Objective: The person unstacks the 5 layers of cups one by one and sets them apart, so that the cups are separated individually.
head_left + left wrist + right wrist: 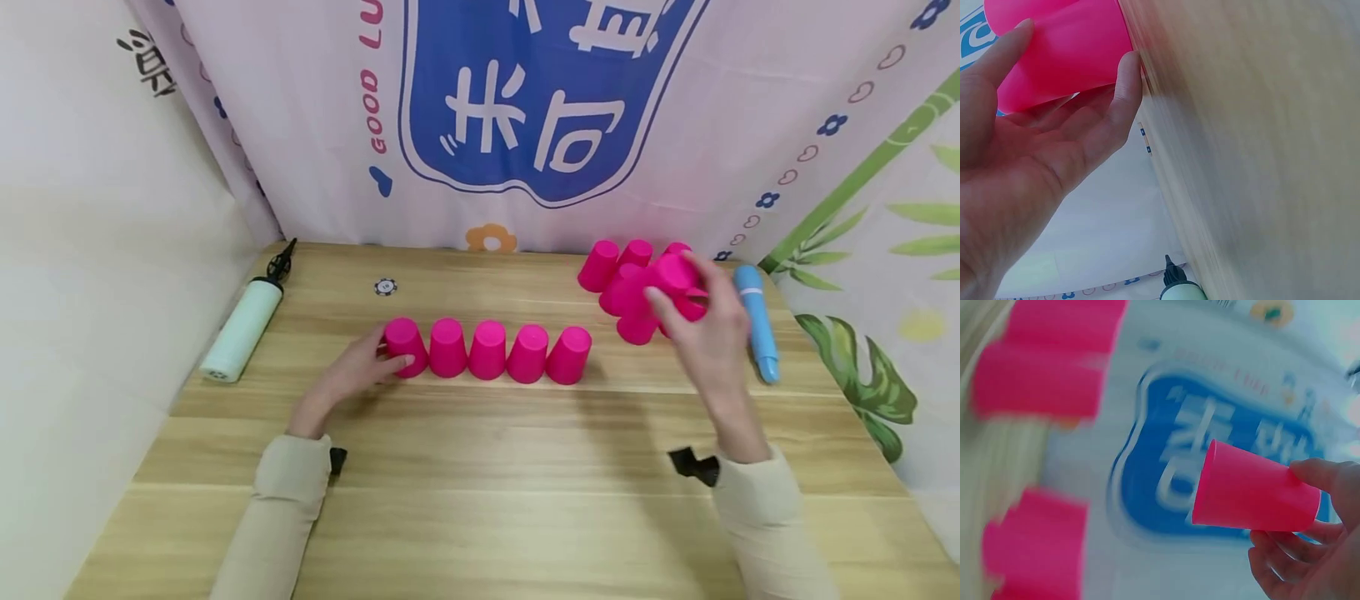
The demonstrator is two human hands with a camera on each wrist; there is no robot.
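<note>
Five upside-down pink plastic cups form a side-by-side row on the table, among them a middle cup (pixel 489 354) and a right-end cup (pixel 570 358). My left hand (pixel 358 368) holds the left-end cup (pixel 406 343), its thumb and fingers on either side of the cup wall (pixel 1079 53). Over at the right, my right hand (pixel 718 329) pinches another pink cup (pixel 1250 494) near its base, raised above the table with its mouth pointing away from the palm. Below and behind that cup stand several more pink cups (pixel 598 268), partly hidden by it and the hand.
A pale green hand pump (pixel 243 329) with a black nozzle lies at the left. Behind the row is a small round chip (pixel 386 287). A blue stick-shaped object (pixel 757 321) lies at the right edge. A printed curtain (pixel 315 167) hangs along the back of the table.
</note>
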